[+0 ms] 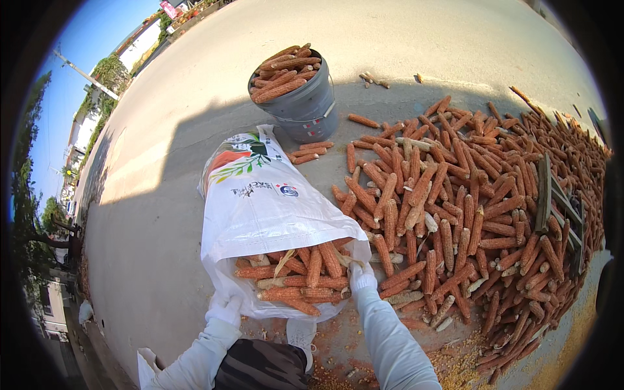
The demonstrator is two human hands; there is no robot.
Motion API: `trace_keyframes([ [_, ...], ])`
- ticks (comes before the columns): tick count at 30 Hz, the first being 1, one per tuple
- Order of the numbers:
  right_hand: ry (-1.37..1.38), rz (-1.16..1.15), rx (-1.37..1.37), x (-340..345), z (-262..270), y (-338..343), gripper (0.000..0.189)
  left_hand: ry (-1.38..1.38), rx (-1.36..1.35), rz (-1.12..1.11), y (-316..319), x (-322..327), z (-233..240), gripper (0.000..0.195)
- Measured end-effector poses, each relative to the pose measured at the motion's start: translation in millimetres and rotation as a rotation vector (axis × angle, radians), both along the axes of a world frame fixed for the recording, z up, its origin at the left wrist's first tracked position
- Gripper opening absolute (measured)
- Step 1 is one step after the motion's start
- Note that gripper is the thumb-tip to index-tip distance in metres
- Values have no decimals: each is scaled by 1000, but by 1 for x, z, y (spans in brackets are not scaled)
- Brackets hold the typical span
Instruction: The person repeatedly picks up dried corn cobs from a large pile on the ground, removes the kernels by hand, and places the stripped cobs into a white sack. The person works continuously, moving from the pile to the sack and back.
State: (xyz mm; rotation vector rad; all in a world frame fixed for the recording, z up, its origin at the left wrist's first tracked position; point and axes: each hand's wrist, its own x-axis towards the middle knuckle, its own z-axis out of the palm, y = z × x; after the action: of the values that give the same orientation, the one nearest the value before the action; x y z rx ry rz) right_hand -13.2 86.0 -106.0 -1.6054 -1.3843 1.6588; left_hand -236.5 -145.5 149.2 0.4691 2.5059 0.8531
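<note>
A white woven plastic sack (278, 214) with printed patterns lies in front of me, its mouth towards me and full of reddish-brown corn cobs (314, 280). My left hand (225, 308), in a white glove, grips the left edge of the sack's mouth. On the other side, my right hand (360, 274), also gloved in white, is closed on the right edge, near a dry husk. Parts of the fingers of both hands are hidden by sack folds.
A grey bucket (307, 109) heaped with cobs stands beyond the sack. To the right spreads a large pile of corn cobs (453, 195), with a wooden frame (543, 195) in it. Loose kernels (463, 358) lie on the ground at lower right. My shoe (301, 334) is just below the sack.
</note>
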Motion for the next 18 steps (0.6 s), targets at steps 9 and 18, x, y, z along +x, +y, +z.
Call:
trace_keyframes([
  [9, 509, -711, -813, -33, 51, 15, 28, 62, -2, 252, -7, 20, 16, 28],
  [18, 526, -754, -852, 12, 166, -6, 38, -327, -176, 150, -58, 39, 72, 35],
])
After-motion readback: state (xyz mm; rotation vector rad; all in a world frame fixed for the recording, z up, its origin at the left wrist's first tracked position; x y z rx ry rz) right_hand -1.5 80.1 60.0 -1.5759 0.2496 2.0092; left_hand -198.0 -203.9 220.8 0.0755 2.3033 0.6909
